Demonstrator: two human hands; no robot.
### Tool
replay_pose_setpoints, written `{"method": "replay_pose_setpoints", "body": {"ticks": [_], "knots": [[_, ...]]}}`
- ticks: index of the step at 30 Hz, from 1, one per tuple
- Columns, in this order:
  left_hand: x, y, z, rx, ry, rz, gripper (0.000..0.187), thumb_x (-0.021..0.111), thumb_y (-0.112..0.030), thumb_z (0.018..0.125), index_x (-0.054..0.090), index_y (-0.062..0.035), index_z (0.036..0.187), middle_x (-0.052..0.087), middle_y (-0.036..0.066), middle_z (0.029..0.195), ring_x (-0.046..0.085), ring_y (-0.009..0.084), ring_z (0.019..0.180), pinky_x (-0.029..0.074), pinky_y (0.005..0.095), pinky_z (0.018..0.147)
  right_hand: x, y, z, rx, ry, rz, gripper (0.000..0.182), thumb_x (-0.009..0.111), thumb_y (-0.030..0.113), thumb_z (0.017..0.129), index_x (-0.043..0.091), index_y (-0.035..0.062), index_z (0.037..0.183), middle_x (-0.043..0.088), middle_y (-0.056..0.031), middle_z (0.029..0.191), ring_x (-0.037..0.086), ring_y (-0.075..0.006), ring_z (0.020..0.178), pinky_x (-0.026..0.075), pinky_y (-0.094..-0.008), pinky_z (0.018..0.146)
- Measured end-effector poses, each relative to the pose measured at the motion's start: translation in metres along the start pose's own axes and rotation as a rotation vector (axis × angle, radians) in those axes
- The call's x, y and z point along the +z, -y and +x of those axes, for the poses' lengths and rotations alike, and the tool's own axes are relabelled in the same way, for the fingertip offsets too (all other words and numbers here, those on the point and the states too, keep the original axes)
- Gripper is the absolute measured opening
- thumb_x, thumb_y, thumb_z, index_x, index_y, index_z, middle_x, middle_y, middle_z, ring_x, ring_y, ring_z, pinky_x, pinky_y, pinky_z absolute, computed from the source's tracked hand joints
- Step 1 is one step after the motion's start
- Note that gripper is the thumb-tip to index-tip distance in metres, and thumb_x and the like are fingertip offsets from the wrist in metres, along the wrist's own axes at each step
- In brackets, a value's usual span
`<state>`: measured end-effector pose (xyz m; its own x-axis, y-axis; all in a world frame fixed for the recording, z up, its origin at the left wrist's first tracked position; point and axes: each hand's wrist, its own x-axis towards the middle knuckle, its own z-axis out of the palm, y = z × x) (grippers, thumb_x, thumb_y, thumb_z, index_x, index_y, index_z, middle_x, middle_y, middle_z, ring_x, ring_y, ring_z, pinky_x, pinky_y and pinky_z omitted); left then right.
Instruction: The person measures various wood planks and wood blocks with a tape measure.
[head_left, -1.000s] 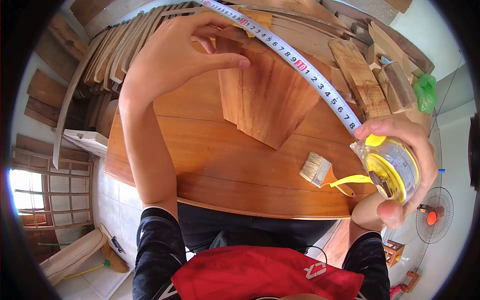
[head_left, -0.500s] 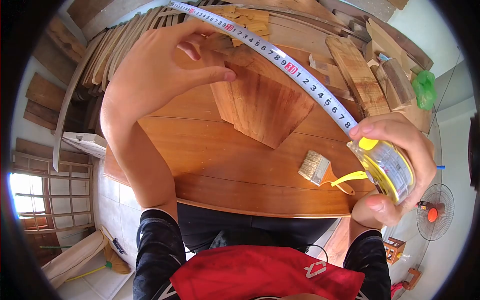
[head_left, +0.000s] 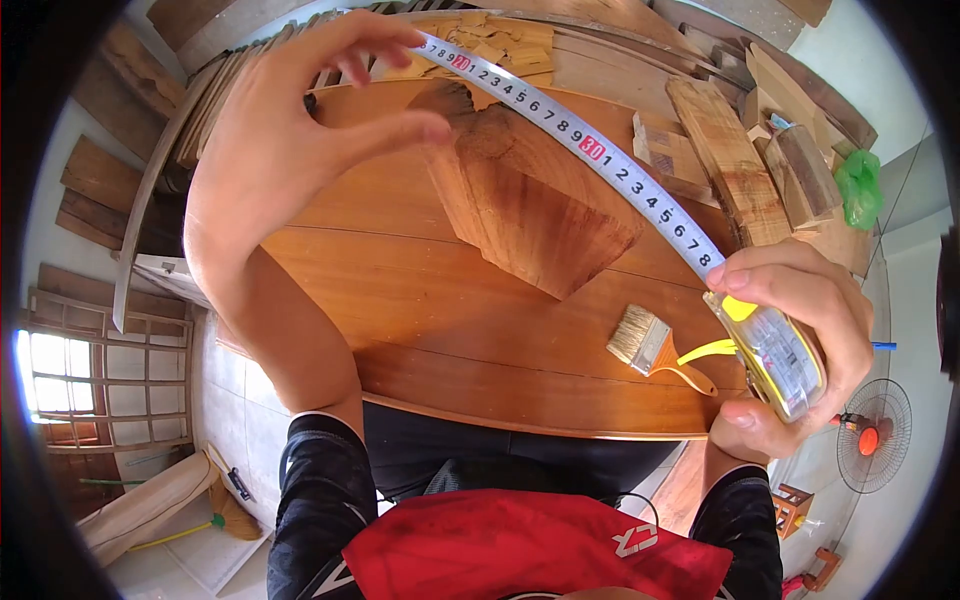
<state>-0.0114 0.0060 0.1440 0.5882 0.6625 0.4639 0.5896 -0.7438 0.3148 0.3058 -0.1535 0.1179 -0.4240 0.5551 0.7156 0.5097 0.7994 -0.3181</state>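
Note:
My right hand (head_left: 825, 300) grips a tape measure (head_left: 782, 362) with a clear case and yellow trim, thumb below and fingers over the top. From its mouth the white blade (head_left: 628, 176) arcs up and left above a wooden block (head_left: 525, 190), with red marks at 20 and 30. My left hand (head_left: 265, 145) is open, thumb well apart from the raised fingers. Its fingertips overlap the far stretch of the blade, hiding the end. The left thumb hovers near the dark, rough corner of the block. A yellow strap dangles beside the tape case.
A paintbrush (head_left: 645, 340) lies on the wooden table (head_left: 440, 320) near its front edge. Planks (head_left: 725, 150) and a cardboard box (head_left: 790, 85) line the far right, beside a green plastic bag (head_left: 860, 190). A fan (head_left: 870, 436) stands at right.
My left hand has shifted left, its thumb and fingers spreading wider and its fingers now covering the blade's far part. The right hand still holds the tape measure, slightly turned.

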Motion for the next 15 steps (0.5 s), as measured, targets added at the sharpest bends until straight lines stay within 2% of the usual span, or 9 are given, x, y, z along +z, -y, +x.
{"method": "replay_pose_setpoints", "body": {"ticks": [2, 5, 8, 11, 15], "knots": [[0.003, 0.005, 0.005, 0.074, -0.08, -0.064, 0.029, 0.067, -0.009, 0.096, 0.072, -0.0055, 0.124, 0.072, 0.008, 0.112, 0.064, 0.0197, 0.105, 0.049, 0.0323, 0.094, 0.0, -0.001, 0.0, -0.015, 0.006, -0.008, 0.07, 0.077, 0.056, 0.073, 0.066, -0.0081, 0.1, 0.071, -0.0235, 0.085, 0.071, -0.0296, 0.072, 0.056, -0.0337, 0.062], [0.01, 0.017, 0.018, 0.311, -0.162, 0.024, 0.031, 0.054, 0.0, 0.101, 0.072, -0.0055, 0.124, 0.071, 0.009, 0.118, 0.064, 0.0221, 0.112, 0.049, 0.0334, 0.099, -0.003, 0.0, 0.003, -0.034, 0.027, -0.018, 0.07, 0.078, 0.056, 0.073, 0.066, -0.0084, 0.1, 0.071, -0.0235, 0.084, 0.071, -0.0295, 0.071, 0.055, -0.0333, 0.06], [0.021, 0.014, 0.022, 0.296, -0.146, 0.06, 0.032, 0.053, 0.002, 0.1, 0.073, -0.0058, 0.124, 0.07, 0.009, 0.121, 0.064, 0.024, 0.113, 0.049, 0.0343, 0.101, -0.003, 0.0, 0.004, -0.059, 0.025, -0.013, 0.07, 0.078, 0.055, 0.074, 0.066, -0.0085, 0.1, 0.071, -0.0232, 0.083, 0.071, -0.0292, 0.069, 0.055, -0.033, 0.059], [0.024, 0.018, 0.022, 0.284, -0.028, -0.065, 0.031, 0.054, 0.003, 0.099, 0.073, -0.0049, 0.122, 0.071, 0.01, 0.118, 0.064, 0.025, 0.11, 0.049, 0.0346, 0.099, -0.003, -0.001, 0.003, -0.075, 0.017, -0.007, 0.069, 0.078, 0.055, 0.074, 0.066, -0.0081, 0.1, 0.071, -0.023, 0.082, 0.071, -0.0291, 0.068, 0.054, -0.0328, 0.058], [0.026, 0.02, 0.025, 0.288, 0.018, -0.04, 0.027, 0.055, 0.003, 0.099, 0.073, -0.0032, 0.117, 0.07, 0.011, 0.113, 0.064, 0.0252, 0.106, 0.049, 0.0346, 0.096, -0.004, -0.001, 0.004, -0.062, 0.034, -0.016, 0.067, 0.078, 0.055, 0.073, 0.066, -0.0067, 0.099, 0.071, -0.0219, 0.082, 0.071, -0.0291, 0.068, 0.053, -0.0325, 0.057]]}}
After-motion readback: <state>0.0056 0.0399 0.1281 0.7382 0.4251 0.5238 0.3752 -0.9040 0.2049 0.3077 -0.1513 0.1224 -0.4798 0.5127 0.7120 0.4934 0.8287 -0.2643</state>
